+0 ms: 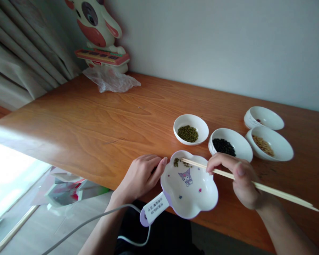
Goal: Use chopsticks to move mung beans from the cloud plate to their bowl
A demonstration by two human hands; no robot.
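A white flower-shaped bowl (191, 198) with a lilac rim, a cartoon figure inside and a labelled handle (156, 209) sits at the table's front edge. Its handle points toward me. My left hand (142, 175) is closed at its left rim, thumb against the edge; the curled fingers are partly hidden. My right hand (241, 180) grips a pair of wooden chopsticks (276, 193), whose tips are inside the bowl beside a few small green beans (176, 162). Whether the tips pinch a bean is too small to tell.
Behind stand white bowls of green beans (188, 134), black beans (223, 147) and tan grains (263, 145), plus another white bowl (271, 118). A cow toy keyboard (103, 56) and plastic bag (113, 80) are far left. A white cable (95, 220) crosses my left arm.
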